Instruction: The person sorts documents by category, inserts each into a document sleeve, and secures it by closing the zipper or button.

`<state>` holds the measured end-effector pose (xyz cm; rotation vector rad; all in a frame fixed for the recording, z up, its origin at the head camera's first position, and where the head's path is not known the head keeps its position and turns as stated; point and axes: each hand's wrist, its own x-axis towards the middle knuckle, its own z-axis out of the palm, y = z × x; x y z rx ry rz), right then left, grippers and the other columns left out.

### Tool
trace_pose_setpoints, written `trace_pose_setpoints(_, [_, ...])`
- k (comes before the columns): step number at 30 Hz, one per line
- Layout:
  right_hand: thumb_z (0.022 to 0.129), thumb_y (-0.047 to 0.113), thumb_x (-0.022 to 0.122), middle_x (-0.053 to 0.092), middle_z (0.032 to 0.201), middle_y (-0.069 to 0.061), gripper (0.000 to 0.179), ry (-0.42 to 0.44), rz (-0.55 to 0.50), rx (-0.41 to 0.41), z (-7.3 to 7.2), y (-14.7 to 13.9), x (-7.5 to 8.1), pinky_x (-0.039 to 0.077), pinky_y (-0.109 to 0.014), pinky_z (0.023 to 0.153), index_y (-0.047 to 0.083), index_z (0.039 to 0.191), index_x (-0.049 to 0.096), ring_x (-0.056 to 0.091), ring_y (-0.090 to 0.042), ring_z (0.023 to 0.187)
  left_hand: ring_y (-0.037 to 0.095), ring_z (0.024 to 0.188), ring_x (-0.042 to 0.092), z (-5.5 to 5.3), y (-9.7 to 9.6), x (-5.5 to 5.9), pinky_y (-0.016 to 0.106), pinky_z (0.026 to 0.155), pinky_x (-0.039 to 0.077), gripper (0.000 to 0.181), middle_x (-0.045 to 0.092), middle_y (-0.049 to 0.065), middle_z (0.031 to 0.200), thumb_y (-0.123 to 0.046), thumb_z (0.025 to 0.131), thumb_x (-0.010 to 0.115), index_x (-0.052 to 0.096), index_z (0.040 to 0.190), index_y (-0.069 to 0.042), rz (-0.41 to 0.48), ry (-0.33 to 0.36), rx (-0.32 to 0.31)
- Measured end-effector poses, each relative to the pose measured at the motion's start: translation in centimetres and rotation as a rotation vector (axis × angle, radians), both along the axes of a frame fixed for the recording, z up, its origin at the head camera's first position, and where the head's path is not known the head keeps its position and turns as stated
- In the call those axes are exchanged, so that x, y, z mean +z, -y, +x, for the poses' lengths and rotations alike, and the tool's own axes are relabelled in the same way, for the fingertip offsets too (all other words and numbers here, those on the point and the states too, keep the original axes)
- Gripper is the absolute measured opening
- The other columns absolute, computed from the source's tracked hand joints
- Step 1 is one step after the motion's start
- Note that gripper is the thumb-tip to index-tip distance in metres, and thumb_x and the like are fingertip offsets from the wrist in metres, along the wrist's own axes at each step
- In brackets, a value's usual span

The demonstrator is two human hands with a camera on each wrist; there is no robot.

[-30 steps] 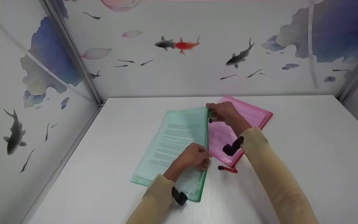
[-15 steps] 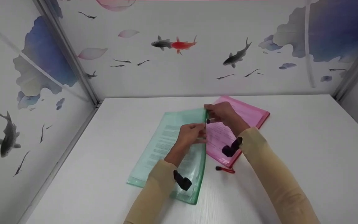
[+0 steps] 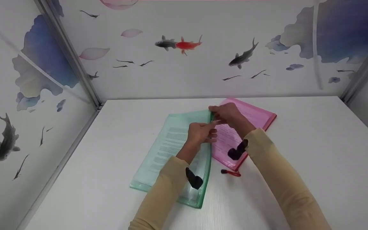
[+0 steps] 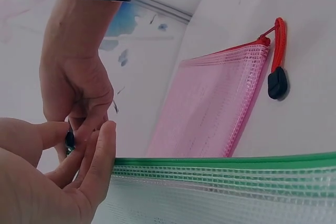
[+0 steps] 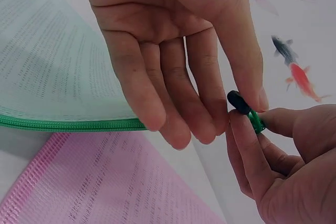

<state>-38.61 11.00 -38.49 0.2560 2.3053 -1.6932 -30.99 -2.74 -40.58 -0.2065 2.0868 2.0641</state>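
Note:
A translucent green zip document bag (image 3: 174,131), with printed sheets inside, lies on the table. At the far end of its zip, my right hand (image 3: 227,113) pinches the green cord of the zipper pull (image 5: 256,121), whose black end sticks out from the fingers. My left hand (image 3: 200,131) is beside it, over the bag's zip edge. In the right wrist view, the left hand (image 5: 168,61) has fairly straight fingers, its thumb tip close to the black end. A pink zip document bag (image 3: 257,113) lies behind, partly beneath the right arm.
Off the pink bag's near corner, a red cord zipper pull (image 3: 232,172) with a black end rests on the white table (image 3: 305,143). Printed wall panels (image 3: 177,76) stand behind and at the sides. Black wrist cameras sit on both sleeves.
My left hand has moved up along the green bag's zip edge to the right hand. The right hand stays at the far corner. The camera view has shifted slightly.

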Motion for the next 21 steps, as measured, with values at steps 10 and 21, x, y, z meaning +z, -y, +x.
trace_pose_setpoints(10, [0.099,0.034,0.063,0.07,0.12,-0.015,0.039,0.002,0.04,0.014,0.3,-0.1,0.8,0.061,-0.033,0.087,0.003,0.121,0.068,0.072,-0.025,0.107,0.016,0.078,0.075,0.3,-0.2,-0.4,0.03,0.071,0.063,0.028,0.076,0.014,0.093,-0.02,0.095,0.069,0.074,0.109,0.003,0.024,-0.041,0.048])
trace_pose_setpoints(21, [0.098,0.031,0.064,0.069,0.121,-0.018,0.038,-0.037,0.008,-0.03,0.4,-0.1,1.0,0.063,-0.032,0.078,0.0,0.121,0.067,0.074,-0.025,0.101,0.015,0.075,0.074,1.1,-0.2,-0.6,0.029,0.07,0.063,0.027,0.076,0.015,0.092,-0.021,0.095,0.07,0.074,0.106,0.003,0.014,0.0,0.031])
